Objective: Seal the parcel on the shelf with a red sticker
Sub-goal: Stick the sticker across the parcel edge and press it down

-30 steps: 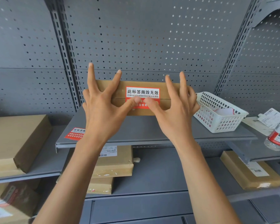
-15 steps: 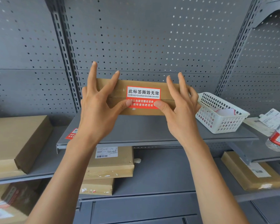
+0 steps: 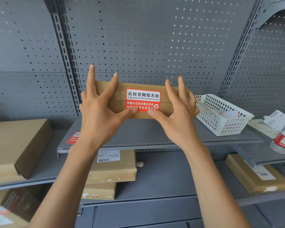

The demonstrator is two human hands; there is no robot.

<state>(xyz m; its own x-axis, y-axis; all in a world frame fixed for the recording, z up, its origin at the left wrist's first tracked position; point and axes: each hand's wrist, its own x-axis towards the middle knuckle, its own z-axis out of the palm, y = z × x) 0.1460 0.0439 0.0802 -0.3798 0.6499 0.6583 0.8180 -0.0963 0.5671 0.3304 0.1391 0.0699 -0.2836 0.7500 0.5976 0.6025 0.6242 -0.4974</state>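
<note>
Parcel: a brown cardboard parcel [image 3: 138,99] stands on its long edge on the grey shelf [image 3: 155,135], its back close to the pegboard wall.
Sticker: a red sticker [image 3: 143,99] with a white panel of black print lies across the parcel's front seam.
Left hand: left hand [image 3: 99,116], fingers spread wide over the parcel's left end, thumb pressing the sticker's lower left edge.
Right hand: right hand [image 3: 179,117], fingers splayed over the parcel's right end, thumb just below the sticker.
Basket: a white basket [image 3: 220,116] sits right of the parcel on the same shelf.
</note>
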